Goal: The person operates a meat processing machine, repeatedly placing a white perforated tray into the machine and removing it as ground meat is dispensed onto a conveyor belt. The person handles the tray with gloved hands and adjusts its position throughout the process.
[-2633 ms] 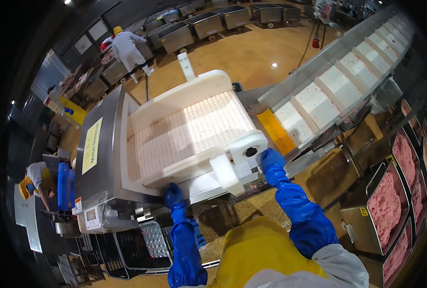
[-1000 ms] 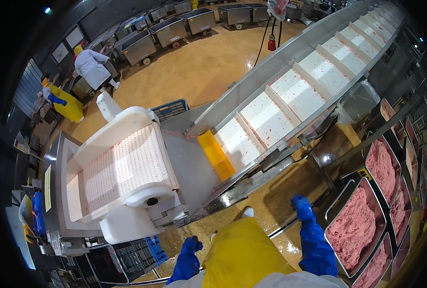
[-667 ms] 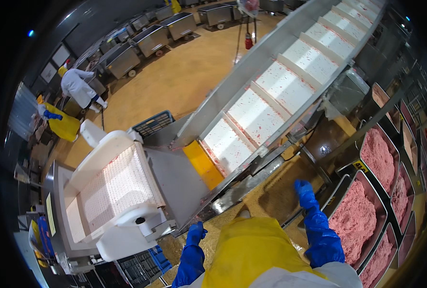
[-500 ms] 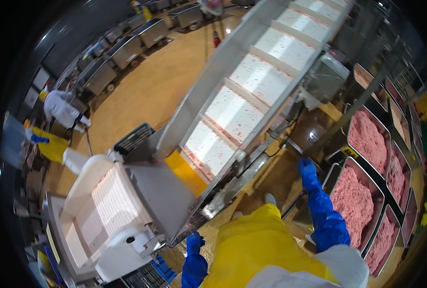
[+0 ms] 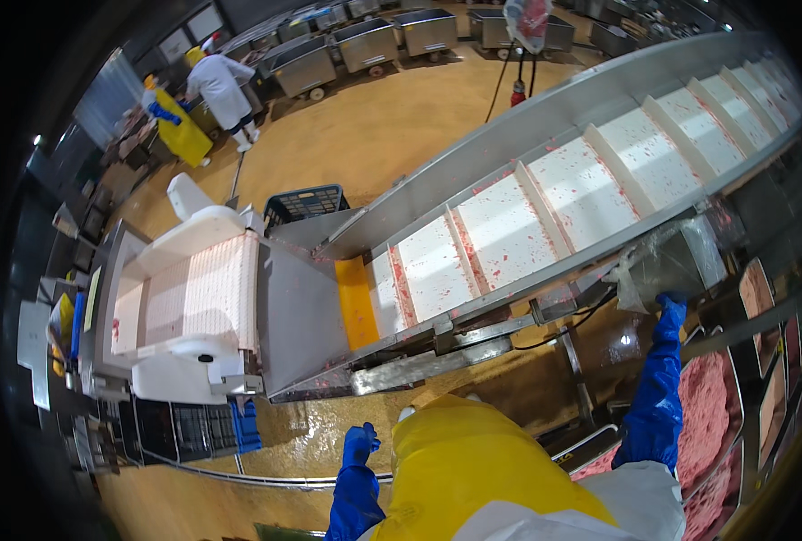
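My right arm, in a blue sleeve, stretches ahead to the right. My right hand (image 5: 671, 309), gloved in blue, is at the lower edge of a metal box wrapped in clear plastic (image 5: 667, 270) beside the conveyor; its fingers are too small to read, and I cannot tell whether it presses on the box. Low in front of my yellow apron is my left hand (image 5: 360, 444), also blue-gloved, holding nothing, its fingers loosely bent and apart. Ahead, a white cleated conveyor belt (image 5: 500, 234) spotted with pink meat scraps slopes up to the right from a grey metal hopper (image 5: 297, 316).
Metal bins of pink ground meat (image 5: 705, 406) stand close on my right. At left is a machine with a white ribbed belt (image 5: 207, 302). A dark plastic crate (image 5: 306, 204) lies behind the hopper. Two people (image 5: 223, 88) work beyond, near metal carts (image 5: 369, 45).
My view has turned right, so the conveyor lies flatter across it. My right hand has moved from above the meat bins to the plastic-wrapped box. My left hand stays low.
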The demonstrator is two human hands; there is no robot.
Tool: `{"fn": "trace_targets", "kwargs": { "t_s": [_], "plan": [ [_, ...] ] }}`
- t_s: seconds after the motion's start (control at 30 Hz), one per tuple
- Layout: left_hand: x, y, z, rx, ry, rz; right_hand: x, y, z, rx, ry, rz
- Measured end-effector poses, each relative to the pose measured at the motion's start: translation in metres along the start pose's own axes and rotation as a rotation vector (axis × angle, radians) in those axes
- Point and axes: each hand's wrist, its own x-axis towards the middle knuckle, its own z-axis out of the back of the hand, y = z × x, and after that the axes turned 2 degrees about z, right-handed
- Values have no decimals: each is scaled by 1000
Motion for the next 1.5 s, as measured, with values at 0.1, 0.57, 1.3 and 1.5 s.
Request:
{"fn": "trace_targets", "kwargs": {
  "t_s": [0.1,0.57,1.3,1.5],
  "plan": [
    [-21,11,-18,-84,-23,8,1,-22,-28,267,-62,-100],
    [-44,58,-63,-47,-78,113,-15,-39,-82,636,-248,-386],
    [-77,119,3,-167,-280,131,-337,226,-337,209,1214,-461],
    [-113,230,23,-653,-329,343,-441,331,-403,175,1428,-259]
  ]
}}
